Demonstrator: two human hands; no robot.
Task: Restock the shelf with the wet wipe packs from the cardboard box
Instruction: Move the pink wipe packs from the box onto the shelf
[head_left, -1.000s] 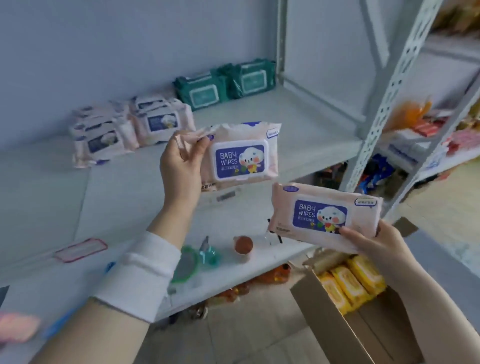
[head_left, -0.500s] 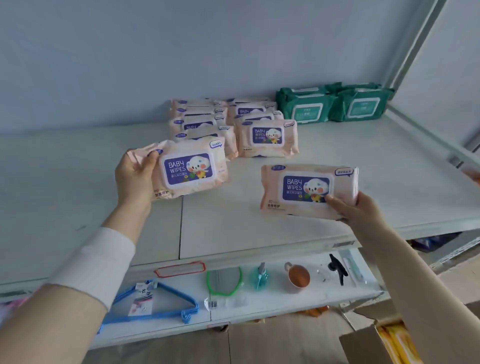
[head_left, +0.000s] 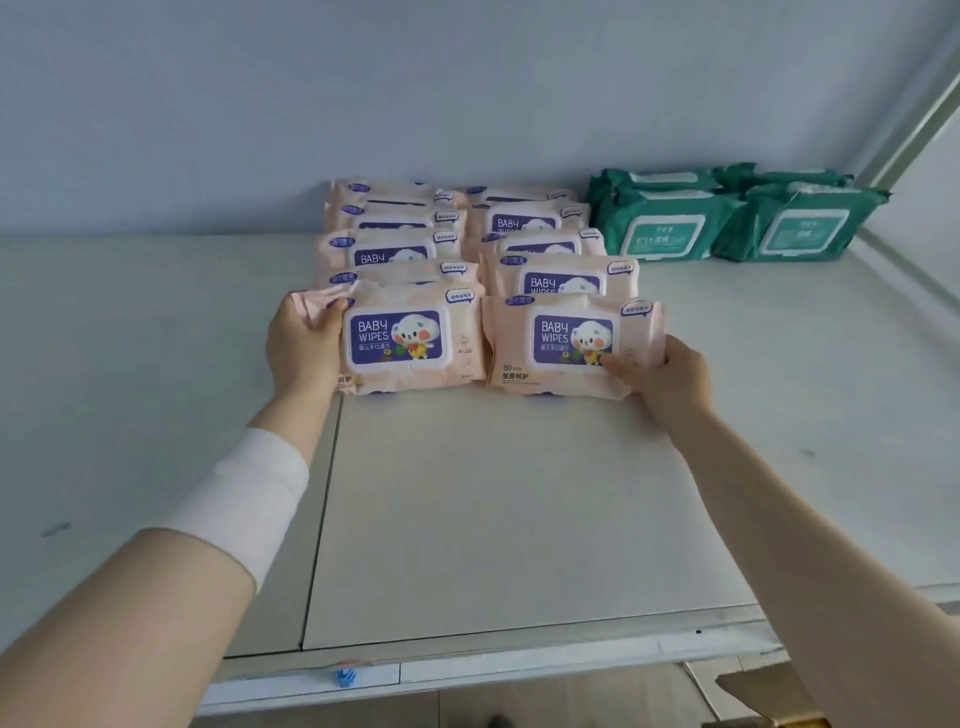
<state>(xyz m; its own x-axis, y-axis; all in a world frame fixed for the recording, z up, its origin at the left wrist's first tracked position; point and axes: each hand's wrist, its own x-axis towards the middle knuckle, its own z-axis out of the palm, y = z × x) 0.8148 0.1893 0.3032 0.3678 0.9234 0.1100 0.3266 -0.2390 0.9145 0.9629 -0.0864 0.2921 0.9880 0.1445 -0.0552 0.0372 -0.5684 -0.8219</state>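
At the near right corner, a brown flap of the cardboard box (head_left: 753, 686), low beyond the shelf edge. On the near lip of the white shelf (head_left: 467, 519), a small blue piece (head_left: 345, 677), too small to tell what. Reaching up from the near left, a bare forearm with a white sleeve band (head_left: 244, 499); from the near right, another bare forearm. Mid-shelf, left hand (head_left: 304, 345) clenched round the left end of a pink baby wipes pack (head_left: 410, 338), thumb over the crimped seal. Just to its right, right hand (head_left: 670, 371) grasping the right end of a second pink baby wipes pack (head_left: 561, 343), thumb across the lower front corner, fingers hidden behind. Both packs label forward, side by side and almost touching, tilted back at the front of two rows of pink packs (head_left: 540, 234); cannot tell whether the lower edges rest on the shelf. Farther right and well back, dark green wipe packs (head_left: 670, 223), two abreast with more behind, near a grey upright (head_left: 914, 119). Behind everything, a pale blue wall (head_left: 363, 104).
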